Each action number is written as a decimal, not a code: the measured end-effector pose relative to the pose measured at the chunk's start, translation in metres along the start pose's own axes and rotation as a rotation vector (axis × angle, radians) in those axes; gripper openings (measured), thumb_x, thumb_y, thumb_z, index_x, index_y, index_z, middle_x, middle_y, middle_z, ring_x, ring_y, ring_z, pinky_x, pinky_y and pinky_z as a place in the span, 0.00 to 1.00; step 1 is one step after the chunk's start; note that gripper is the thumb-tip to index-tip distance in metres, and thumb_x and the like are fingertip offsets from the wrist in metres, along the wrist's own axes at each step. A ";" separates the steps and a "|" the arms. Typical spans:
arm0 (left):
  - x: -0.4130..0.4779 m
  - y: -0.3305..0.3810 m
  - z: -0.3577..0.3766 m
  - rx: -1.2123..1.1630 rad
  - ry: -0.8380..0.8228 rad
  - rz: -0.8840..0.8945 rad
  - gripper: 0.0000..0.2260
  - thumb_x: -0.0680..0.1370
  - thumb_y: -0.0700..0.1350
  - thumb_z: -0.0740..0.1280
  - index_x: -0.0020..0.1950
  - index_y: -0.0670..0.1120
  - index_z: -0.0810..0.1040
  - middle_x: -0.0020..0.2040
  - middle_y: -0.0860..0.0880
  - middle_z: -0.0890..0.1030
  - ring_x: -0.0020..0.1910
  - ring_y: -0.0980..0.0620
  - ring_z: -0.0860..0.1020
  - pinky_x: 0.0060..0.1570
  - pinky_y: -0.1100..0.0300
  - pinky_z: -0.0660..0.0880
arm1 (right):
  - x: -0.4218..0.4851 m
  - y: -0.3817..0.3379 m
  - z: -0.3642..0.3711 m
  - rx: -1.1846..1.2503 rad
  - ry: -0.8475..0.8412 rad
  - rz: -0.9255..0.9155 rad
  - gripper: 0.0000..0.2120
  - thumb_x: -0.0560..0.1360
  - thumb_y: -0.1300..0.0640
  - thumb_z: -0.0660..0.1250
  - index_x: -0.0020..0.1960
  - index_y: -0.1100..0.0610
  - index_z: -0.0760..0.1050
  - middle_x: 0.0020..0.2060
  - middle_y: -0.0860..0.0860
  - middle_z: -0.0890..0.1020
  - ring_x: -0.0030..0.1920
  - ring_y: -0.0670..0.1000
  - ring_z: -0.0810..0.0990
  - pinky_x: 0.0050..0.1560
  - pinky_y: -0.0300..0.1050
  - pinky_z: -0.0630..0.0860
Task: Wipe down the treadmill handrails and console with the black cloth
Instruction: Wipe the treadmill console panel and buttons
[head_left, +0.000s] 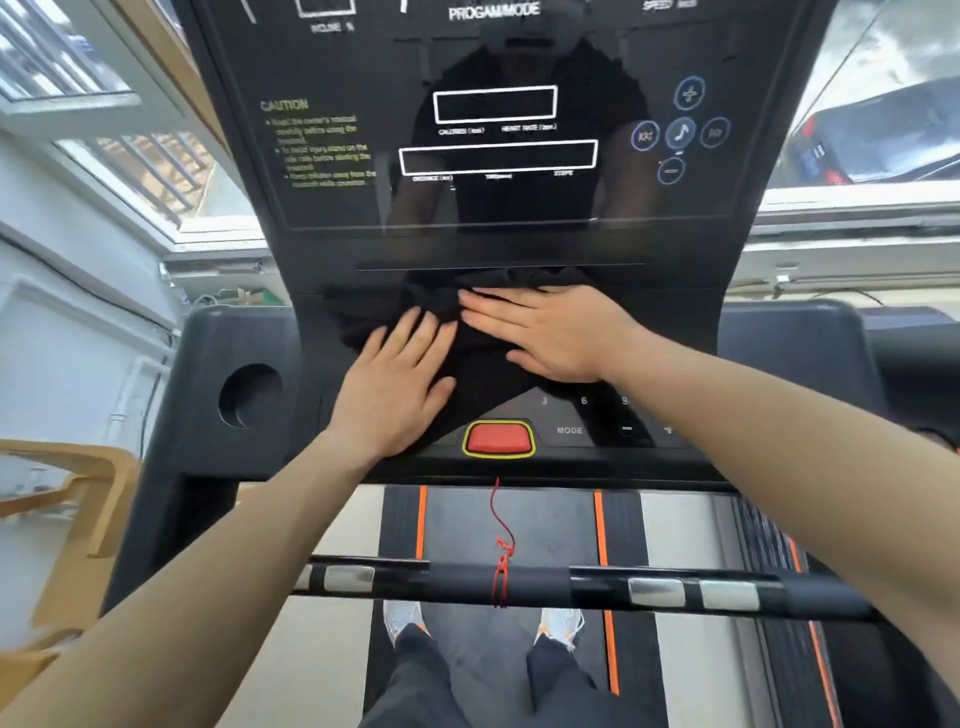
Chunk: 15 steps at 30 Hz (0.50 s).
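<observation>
Cloth (483, 358) on console (311, 228), under both hands; stop button (498, 438) before it.

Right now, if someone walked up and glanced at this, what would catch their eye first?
Probably both hands, the left hand and right hand, pressed flat on the black cloth spread over the lower console. Just below it sits the red stop button ringed in yellow, with a red safety cord hanging down to the front handrail.

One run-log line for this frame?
step: wiping console | left hand: flat on black cloth | right hand: flat on cloth | cloth: on console, above red button | handrail: untouched
</observation>
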<state>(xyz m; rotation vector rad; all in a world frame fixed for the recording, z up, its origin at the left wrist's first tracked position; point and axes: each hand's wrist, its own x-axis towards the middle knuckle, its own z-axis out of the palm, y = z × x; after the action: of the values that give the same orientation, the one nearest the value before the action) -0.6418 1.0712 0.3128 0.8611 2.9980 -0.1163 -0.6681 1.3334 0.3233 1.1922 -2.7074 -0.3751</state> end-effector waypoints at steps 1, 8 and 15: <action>0.008 0.013 -0.002 -0.004 0.006 0.043 0.28 0.81 0.56 0.52 0.79 0.45 0.62 0.77 0.44 0.67 0.78 0.43 0.60 0.73 0.44 0.61 | -0.016 0.008 0.002 0.004 -0.008 0.026 0.31 0.82 0.46 0.58 0.82 0.52 0.56 0.81 0.48 0.56 0.80 0.48 0.58 0.75 0.44 0.53; 0.066 0.107 -0.009 0.002 0.041 0.237 0.28 0.82 0.55 0.56 0.81 0.46 0.59 0.80 0.46 0.62 0.79 0.45 0.58 0.75 0.46 0.58 | -0.126 0.059 0.006 -0.031 -0.115 0.160 0.29 0.83 0.45 0.53 0.82 0.53 0.56 0.80 0.50 0.54 0.80 0.52 0.58 0.79 0.52 0.53; 0.073 0.164 -0.007 -0.036 -0.039 0.317 0.30 0.83 0.56 0.53 0.82 0.47 0.52 0.82 0.47 0.53 0.81 0.46 0.50 0.78 0.45 0.50 | -0.182 0.004 0.020 0.207 -0.204 0.501 0.31 0.82 0.45 0.47 0.81 0.58 0.50 0.81 0.57 0.55 0.81 0.58 0.52 0.80 0.56 0.51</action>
<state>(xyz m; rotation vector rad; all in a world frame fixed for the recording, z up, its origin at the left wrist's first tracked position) -0.6165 1.2492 0.3064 1.2959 2.7738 -0.0720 -0.5540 1.4742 0.2976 0.4904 -3.1481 -0.1543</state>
